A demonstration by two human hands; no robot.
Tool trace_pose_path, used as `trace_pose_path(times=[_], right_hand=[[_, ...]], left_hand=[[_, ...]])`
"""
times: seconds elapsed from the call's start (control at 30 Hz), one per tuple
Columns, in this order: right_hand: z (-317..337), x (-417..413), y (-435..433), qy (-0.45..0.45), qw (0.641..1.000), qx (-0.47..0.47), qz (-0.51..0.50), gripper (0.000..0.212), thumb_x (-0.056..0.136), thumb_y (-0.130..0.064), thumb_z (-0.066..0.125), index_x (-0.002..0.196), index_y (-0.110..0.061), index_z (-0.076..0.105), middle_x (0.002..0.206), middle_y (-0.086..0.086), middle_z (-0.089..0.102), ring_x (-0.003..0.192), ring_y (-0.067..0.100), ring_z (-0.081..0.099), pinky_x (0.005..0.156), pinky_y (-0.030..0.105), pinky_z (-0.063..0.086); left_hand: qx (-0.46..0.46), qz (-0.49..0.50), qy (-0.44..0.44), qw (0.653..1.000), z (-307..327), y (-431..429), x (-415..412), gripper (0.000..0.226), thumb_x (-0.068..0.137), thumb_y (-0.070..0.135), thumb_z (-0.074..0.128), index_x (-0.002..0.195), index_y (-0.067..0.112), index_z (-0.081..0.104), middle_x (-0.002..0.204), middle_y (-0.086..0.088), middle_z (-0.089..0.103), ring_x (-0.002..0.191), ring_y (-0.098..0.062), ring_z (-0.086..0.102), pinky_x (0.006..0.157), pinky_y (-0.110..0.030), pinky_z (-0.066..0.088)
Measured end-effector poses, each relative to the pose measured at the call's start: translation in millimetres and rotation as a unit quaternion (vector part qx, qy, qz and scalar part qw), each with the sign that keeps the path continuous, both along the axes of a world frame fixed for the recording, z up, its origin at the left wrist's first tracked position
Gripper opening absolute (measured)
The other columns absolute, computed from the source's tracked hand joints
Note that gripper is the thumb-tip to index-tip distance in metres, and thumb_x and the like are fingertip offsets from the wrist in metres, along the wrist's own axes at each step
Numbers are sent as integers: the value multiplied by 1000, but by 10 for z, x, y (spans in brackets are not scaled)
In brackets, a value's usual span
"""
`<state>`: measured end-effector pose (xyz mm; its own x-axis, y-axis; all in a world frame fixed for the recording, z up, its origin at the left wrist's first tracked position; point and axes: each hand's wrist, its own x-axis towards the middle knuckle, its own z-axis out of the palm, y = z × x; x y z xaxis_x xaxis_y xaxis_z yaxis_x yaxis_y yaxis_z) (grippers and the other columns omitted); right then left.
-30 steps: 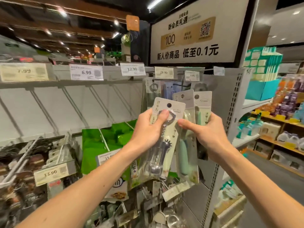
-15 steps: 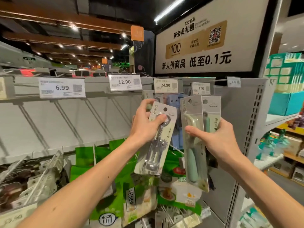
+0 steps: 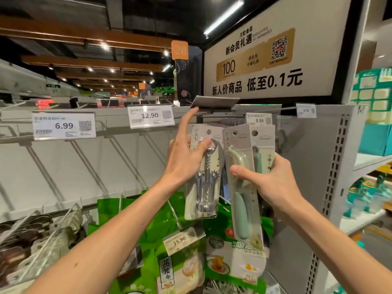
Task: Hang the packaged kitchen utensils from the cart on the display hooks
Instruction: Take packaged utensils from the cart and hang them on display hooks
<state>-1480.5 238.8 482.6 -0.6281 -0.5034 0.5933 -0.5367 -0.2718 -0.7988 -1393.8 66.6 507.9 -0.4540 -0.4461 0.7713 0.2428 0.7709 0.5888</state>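
Observation:
My left hand (image 3: 186, 153) holds a carded metal corkscrew pack (image 3: 204, 177), thumb pressed on its front near the top. Its index finger stretches up and lifts the flipped price tag holder (image 3: 214, 102) at the end of a display hook (image 3: 220, 113). My right hand (image 3: 269, 181) grips two carded packs with pale green utensils (image 3: 244, 187), one behind the other, just right of the corkscrew. All the packs have hang holes at the top, a little below the hook.
The grey pegboard panel (image 3: 314, 166) stands to the right with a 9.99 tag (image 3: 258, 120) on another hook. Price tags 6.99 (image 3: 63, 126) and 12.90 (image 3: 150, 116) line the shelf rail on the left. Green food bags (image 3: 186, 262) hang below.
Both hands rose with their packs toward the top hook. My left index finger stretched out and tipped the 24.90 price tag holder upward. The view tilted up.

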Motion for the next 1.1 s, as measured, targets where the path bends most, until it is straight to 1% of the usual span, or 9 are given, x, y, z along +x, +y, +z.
trace_pose_path(times=[0.1, 0.17, 0.27, 0.4, 0.5, 0.67, 0.8, 0.97, 1.1], right_hand=[[0, -30, -27, -7, 1000, 1, 17, 31, 70, -18, 85, 95, -15, 69, 79, -11, 76, 71, 3, 72, 59, 9, 50], [-14, -50, -43, -13, 1000, -1, 25, 32, 69, -19, 86, 96, -16, 69, 81, -10, 76, 74, 3, 72, 60, 10, 51], [-20, -71, -46, -17, 999, -2, 36, 33, 69, -18, 86, 97, -17, 69, 83, -11, 77, 75, 3, 72, 61, 11, 51], [-15, -114, -28, -29, 998, -9, 48, 34, 69, -16, 85, 99, -18, 70, 85, -12, 77, 77, 4, 73, 62, 13, 53], [-3, -146, -12, -44, 997, -12, 61, 34, 70, -13, 85, 101, -18, 70, 84, -13, 77, 77, 3, 73, 61, 12, 52], [6, -173, -4, -61, 995, -12, 83, 30, 71, -13, 84, 98, -19, 72, 84, -9, 77, 77, 6, 74, 62, 15, 55], [3, -190, 20, -78, 991, -8, 107, 31, 70, -15, 84, 99, -17, 72, 87, -4, 78, 81, 12, 74, 68, 22, 59], [-15, -189, 96, -98, 985, -2, 141, 44, 60, -26, 83, 101, -16, 72, 94, 2, 78, 89, 21, 74, 83, 39, 59], [-30, -160, 140, -101, 979, -6, 176, 41, 61, -26, 82, 101, -17, 72, 97, 4, 78, 91, 22, 74, 83, 39, 58]], left_hand=[[-8, 24, 12, 1000, 32, 10, -54, 76, 92, 14, 68, 150, 40, 27, 155, 22, 29, 129, -1, 36, 117, -50, 30], [-16, 34, 17, 999, 20, 11, -90, 76, 91, 15, 69, 150, 38, 27, 141, 42, 31, 114, 9, 47, 114, -46, 33], [-32, 52, 24, 998, 4, 22, -137, 74, 91, 20, 69, 145, 45, 25, 135, 42, 30, 91, -19, 68, 108, -53, 40], [-39, 99, 33, 994, 11, -47, -205, 72, 91, 16, 69, 145, 39, 25, 118, 42, 36, 47, -2, 47, 97, -35, 49], [-75, 140, 3, 987, -13, -99, -192, 79, 91, 15, 69, 150, 34, 20, 93, 26, 41, 56, 6, 37, 65, -4, 43], [-133, 193, -17, 972, -54, -130, -150, 93, 90, 20, 73, 144, 47, 3, 87, -21, 67, 50, -2, 42, 67, -40, 58], [-153, 246, -40, 956, -20, -75, -94, 93, 90, 27, 72, 145, 45, 0, 91, -16, 68, 71, -25, 63, 77, -45, 58], [-204, 312, -88, 924, -70, 98, 81, 78, 98, 28, 57, 157, 33, 7, 88, 3, 52, 71, -16, 53, 66, -29, 42], [-221, 287, -53, 931, -166, 293, 284, 34, 98, 28, 57, 131, 20, 58, 92, 1, 67, 76, -14, 63, 73, -32, 55]])
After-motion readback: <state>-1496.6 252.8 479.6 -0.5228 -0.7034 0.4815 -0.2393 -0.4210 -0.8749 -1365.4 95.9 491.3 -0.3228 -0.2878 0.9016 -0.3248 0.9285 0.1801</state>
